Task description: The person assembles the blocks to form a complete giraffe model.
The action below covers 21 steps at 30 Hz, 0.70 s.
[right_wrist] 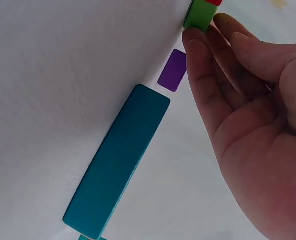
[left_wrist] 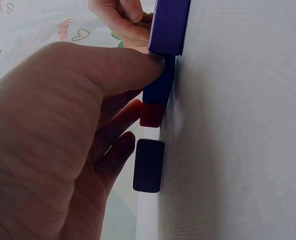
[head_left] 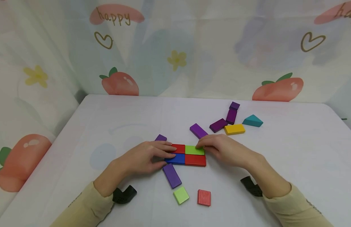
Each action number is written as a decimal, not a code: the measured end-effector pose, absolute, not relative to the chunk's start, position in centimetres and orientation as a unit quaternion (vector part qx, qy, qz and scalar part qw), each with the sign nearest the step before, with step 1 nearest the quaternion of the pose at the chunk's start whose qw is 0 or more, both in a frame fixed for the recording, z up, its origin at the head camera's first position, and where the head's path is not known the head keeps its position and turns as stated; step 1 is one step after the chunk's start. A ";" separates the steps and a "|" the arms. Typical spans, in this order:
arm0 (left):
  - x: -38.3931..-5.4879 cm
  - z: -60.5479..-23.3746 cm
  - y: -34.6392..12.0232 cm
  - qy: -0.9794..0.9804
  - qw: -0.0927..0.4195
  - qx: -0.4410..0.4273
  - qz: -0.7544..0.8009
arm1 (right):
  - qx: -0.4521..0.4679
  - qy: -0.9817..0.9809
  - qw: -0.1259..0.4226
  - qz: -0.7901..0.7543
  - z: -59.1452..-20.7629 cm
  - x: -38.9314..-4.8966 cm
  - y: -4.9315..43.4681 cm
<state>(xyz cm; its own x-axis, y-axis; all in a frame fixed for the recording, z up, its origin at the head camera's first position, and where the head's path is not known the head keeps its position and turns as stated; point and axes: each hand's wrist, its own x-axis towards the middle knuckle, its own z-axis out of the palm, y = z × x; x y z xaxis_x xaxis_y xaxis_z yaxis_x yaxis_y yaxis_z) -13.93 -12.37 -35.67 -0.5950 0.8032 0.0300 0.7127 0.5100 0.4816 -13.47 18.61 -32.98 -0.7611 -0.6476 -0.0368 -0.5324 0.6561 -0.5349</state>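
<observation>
Nearest my head feed: left sleeve [head_left: 82, 205] at eight o'clock, right sleeve [head_left: 298, 206] at four, counted from block rectangle [head_left: 185, 155] mid-table. In it, all touching: blue block [head_left: 180, 160] at eight, red block [head_left: 180, 147] at ten, lime block [head_left: 190, 150] at two, second red block [head_left: 195, 160] at four. I see left hand [head_left: 141, 157] at nine, fingers unclenched, resting on blue and red. Right hand [head_left: 227, 149] at three, fingers relaxed, touching lime block's end. Loose purple block [head_left: 172, 176] at seven, red square [head_left: 204, 197] at five.
</observation>
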 end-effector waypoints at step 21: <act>-13.9 -35.7 -12.3 0.864 0.100 0.438 0.229 | -0.312 0.913 0.093 -0.245 -31.4 -18.1 19.5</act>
